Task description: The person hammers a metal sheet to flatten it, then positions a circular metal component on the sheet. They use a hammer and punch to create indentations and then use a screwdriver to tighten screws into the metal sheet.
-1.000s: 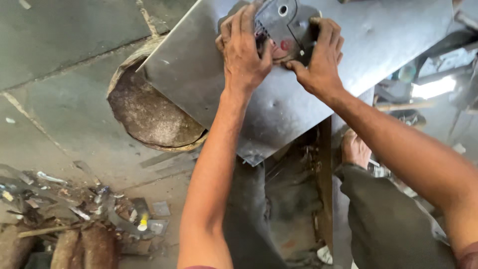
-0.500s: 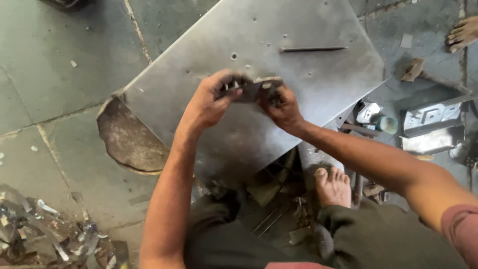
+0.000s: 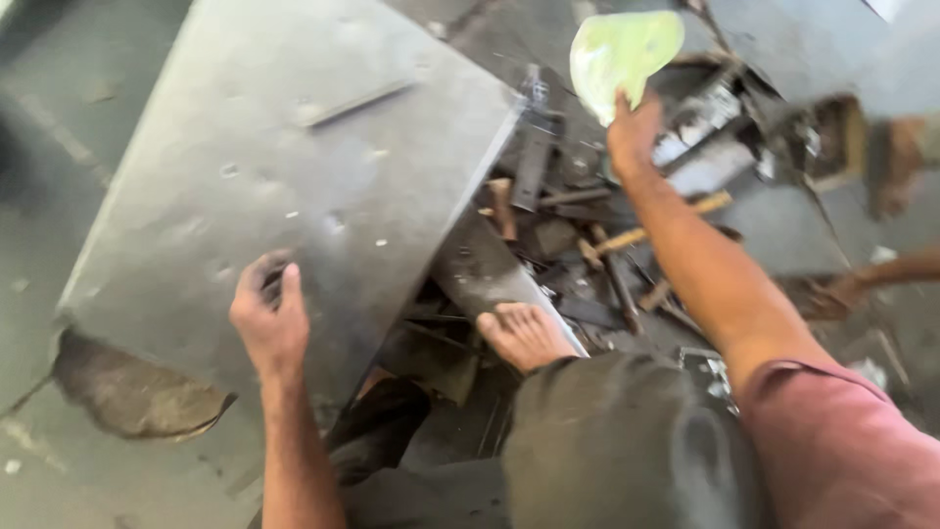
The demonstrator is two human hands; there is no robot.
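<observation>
I see my left hand [image 3: 269,318] resting on the near edge of the big grey metal sheet [image 3: 284,186], fingers curled loosely with nothing in its grip. The sheet lies tilted over the floor [image 3: 39,118], with a rusty curved piece [image 3: 132,392] under its near left corner. My right hand [image 3: 632,132] is stretched far out over a heap of metal scrap [image 3: 578,245], its grip closed on the lower edge of a pale green bag [image 3: 622,54], which it holds up above the heap. My bare foot [image 3: 524,333] sits just beside the sheet's right edge.
</observation>
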